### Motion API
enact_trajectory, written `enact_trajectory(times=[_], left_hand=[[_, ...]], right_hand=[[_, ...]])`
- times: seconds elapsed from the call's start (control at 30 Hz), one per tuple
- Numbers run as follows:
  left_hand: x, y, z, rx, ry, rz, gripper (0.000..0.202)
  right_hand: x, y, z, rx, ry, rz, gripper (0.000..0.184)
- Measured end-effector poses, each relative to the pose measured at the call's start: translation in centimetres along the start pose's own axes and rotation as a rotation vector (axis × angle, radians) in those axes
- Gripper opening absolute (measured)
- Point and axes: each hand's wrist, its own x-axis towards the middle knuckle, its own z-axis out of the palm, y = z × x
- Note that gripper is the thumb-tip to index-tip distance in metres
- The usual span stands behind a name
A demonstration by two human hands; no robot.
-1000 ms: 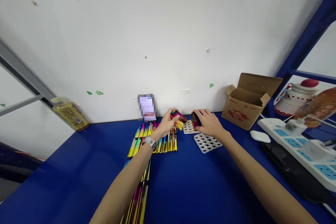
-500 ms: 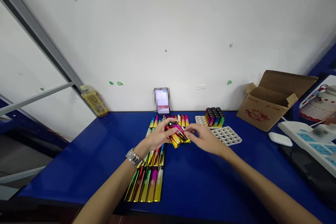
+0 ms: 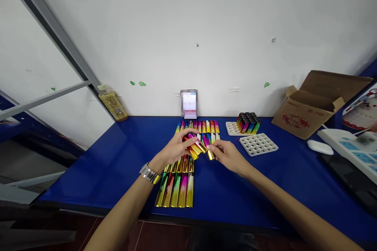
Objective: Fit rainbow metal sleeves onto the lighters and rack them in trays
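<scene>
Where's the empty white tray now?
Head view, right of centre on the table: the empty tray lies just in front of the tray with lighters, right of the right hand.

You can read nothing here. Red print on the cardboard box [image 3: 295,120], the bottle label [image 3: 114,104], markings on the lighters [image 3: 194,148]: all too small and blurred.

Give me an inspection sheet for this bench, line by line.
Surface: blue table, glossy.
Job's things: rows of shiny lighters lying flat; tray with upright lighters; empty tray.
Clutter: open cardboard box; bottle; white mouse; phone against wall.
Grippers: left hand grips a bundle of lighters; right hand pinches one lighter.
Cables: power strip at right; no loose cord clearly seen.
Surroundings: white wall; metal frame at left.
</scene>
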Motion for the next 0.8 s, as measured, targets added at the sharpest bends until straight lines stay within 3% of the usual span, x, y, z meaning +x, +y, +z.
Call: enact_trajectory(times=[0.17, 0.47, 0.8], left_hand=[[1.2, -0.3, -2.6, -0.057, 0.056, 0.085, 0.037], [2.3, -1.3, -4.0, -0.092, 0.061, 0.122, 0.032], [1.8, -1.3, -4.2, -0.076, 0.081, 0.090, 0.035]], right_hand=[[-2.1, -1.0, 1.0, -0.052, -0.163, 0.214, 0.031], [-1.6, -2.7, 2.6, -0.552, -0.228, 0.142, 0.030], [-0.5, -3.3, 4.1, -0.752, -0.260, 0.189, 0.040]])
